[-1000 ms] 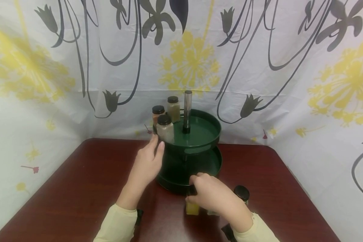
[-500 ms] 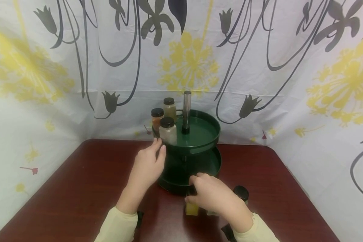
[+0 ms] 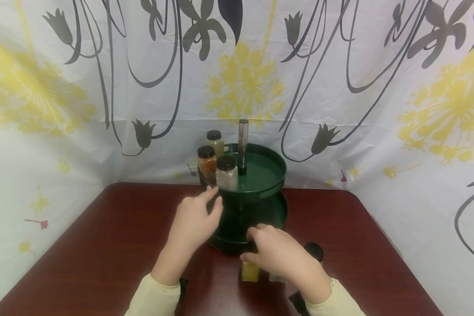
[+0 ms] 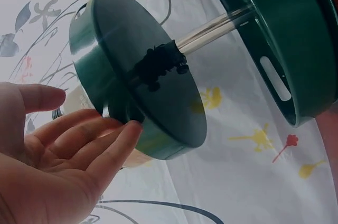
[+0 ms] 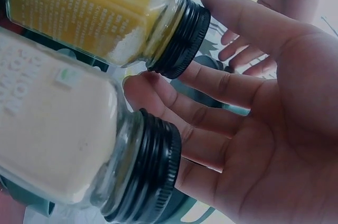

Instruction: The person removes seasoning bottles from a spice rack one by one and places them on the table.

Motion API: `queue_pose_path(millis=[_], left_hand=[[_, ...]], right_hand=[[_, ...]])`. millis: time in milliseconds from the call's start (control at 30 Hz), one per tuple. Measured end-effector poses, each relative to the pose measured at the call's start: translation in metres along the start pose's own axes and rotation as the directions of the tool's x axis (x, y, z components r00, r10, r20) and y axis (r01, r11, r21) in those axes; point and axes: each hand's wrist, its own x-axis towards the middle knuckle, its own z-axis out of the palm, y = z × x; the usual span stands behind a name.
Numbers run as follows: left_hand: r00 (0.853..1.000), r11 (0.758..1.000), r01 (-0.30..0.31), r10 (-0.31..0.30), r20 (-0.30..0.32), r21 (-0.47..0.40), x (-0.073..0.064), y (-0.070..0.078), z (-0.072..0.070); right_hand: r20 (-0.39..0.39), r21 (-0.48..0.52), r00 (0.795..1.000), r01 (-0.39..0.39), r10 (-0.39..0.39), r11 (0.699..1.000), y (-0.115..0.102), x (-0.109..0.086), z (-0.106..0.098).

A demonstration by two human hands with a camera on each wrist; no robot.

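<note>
My left hand [image 3: 195, 219] has its fingers against the rim of the upper tier [image 3: 265, 170] of a green two-tier turntable; in the left wrist view its fingers [image 4: 113, 147] lie extended along the tray's side. On that tier, at the left, stand a jar of white powder [image 3: 227, 179], a jar of orange spice [image 3: 208, 166] and a jar of tan-green spice [image 3: 217, 145], all black-lidded. My right hand [image 3: 278, 250] pinches the black lid of a jar of yellow powder [image 5: 90, 12] on the table, before the turntable. A jar of cream-coloured powder [image 5: 58, 123] stands beside it.
The lower tier [image 3: 266, 215] sits under the upper one on a shiny metal post [image 3: 242, 142]. Another black-lidded jar [image 3: 314, 251] stands right of my right hand, partly hidden by the forearm. A patterned curtain [image 3: 253, 101] surrounds the dark red table [image 3: 134, 224].
The upper tier has turned: its front jars moved right, the back one moved left. My left hand followed the rim rightward and slightly down. My right hand has stayed in place.
</note>
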Motion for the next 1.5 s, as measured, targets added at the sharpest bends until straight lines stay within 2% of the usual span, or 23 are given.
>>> queue_pose_path(millis=[167,433,600,667,833,1033,1100,1300,1500], left_hand=[[1.0,1.0,-0.019,0.019,0.004,-0.005,-0.002,0.003,-0.001],[0.999,1.0,0.009,-0.009,0.051,0.003,-0.003,0.007,-0.004],[0.996,0.999,0.024,-0.021,0.088,-0.034,-0.003,0.006,-0.008],[0.997,0.999,0.025,-0.021,0.077,-0.047,-0.003,0.004,-0.009],[1.0,0.998,0.01,-0.01,0.002,-0.055,0.0,-0.003,-0.008],[0.997,0.997,0.034,-0.038,-0.067,-0.063,0.006,-0.013,-0.007],[0.997,0.996,0.051,-0.055,-0.052,-0.071,0.009,-0.016,-0.007],[0.993,0.989,0.105,-0.099,0.057,-0.106,0.014,-0.022,-0.006],[0.992,0.99,0.108,-0.101,0.074,-0.089,0.014,-0.024,-0.005]], right_hand=[[-0.005,0.001,1.0,0.004,-0.004,1.0,0.0,0.0,0.0],[-0.002,-0.002,1.0,0.006,-0.006,1.0,0.001,0.001,0.001],[0.002,0.003,1.0,0.006,-0.006,1.0,0.001,0.001,0.001],[0.0,0.006,1.0,0.006,-0.006,1.0,0.001,0.0,0.001],[-0.01,0.002,1.0,0.002,-0.002,1.0,0.002,-0.001,0.0],[-0.024,-0.004,1.0,0.01,-0.01,1.0,0.002,-0.002,-0.001],[-0.025,-0.002,1.0,0.01,-0.01,1.0,0.002,-0.002,-0.002],[-0.019,0.004,1.0,0.007,-0.007,1.0,0.002,-0.002,-0.003],[-0.026,0.003,1.0,0.008,-0.008,1.0,0.0,-0.002,-0.004]])
